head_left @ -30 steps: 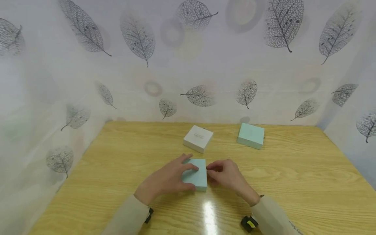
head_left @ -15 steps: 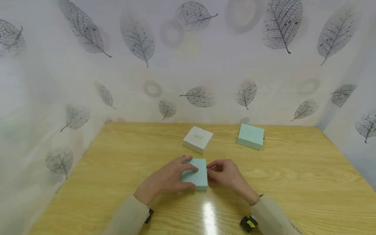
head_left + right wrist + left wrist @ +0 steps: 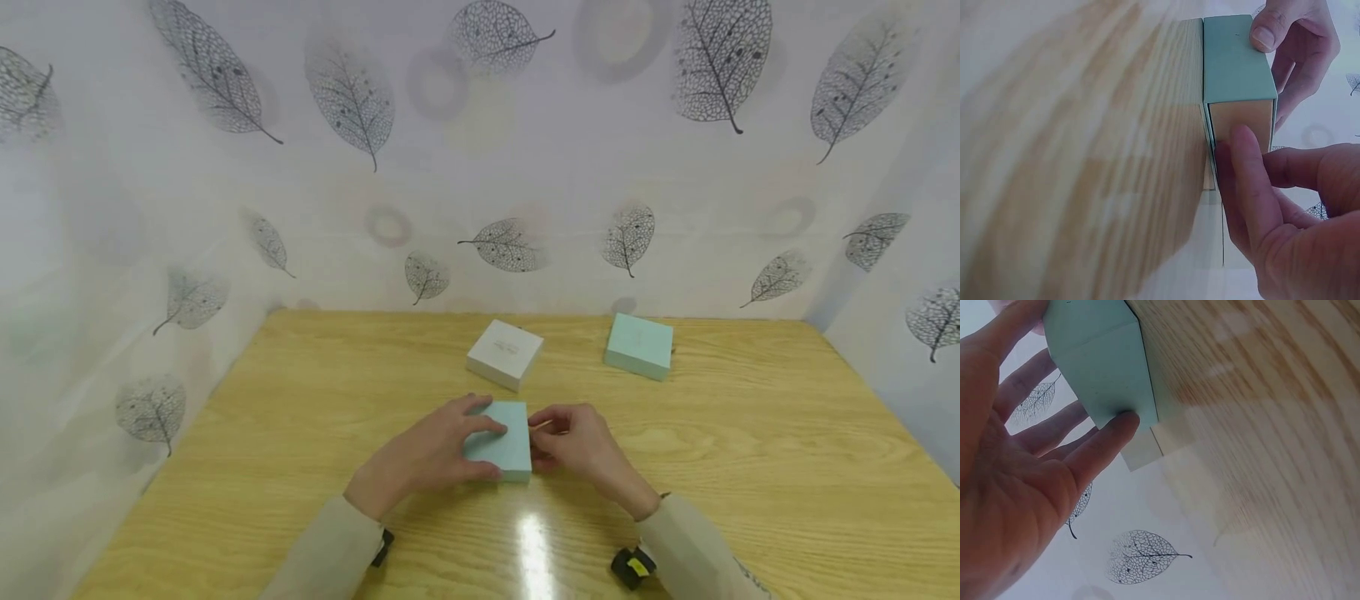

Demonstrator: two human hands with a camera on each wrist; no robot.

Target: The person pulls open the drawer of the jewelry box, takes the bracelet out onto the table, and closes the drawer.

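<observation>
A pale green box (image 3: 513, 442) lies on the table in front of me. My left hand (image 3: 431, 446) grips it from the left, thumb on the near side, a finger on top and others at the far edge. In the left wrist view the thumb (image 3: 1107, 440) presses the box's side wall. My right hand (image 3: 581, 446) is at the box's right end, thumb and fingertips drawn together. In the right wrist view that end shows a tan inner face (image 3: 1241, 115) inside the green sleeve, with the right fingertips against it; whatever they pinch is hidden behind them.
Behind the hands stands a white box (image 3: 506, 350) with small lettering. Farther right is another green box (image 3: 640, 343) with a small tab at its right side. A leaf-patterned sheet (image 3: 330, 192) closes off the wood-grain table (image 3: 750, 433) at the back and sides.
The box's right end has crept slightly to the right, with both hands keeping to it. The two boxes behind have not moved.
</observation>
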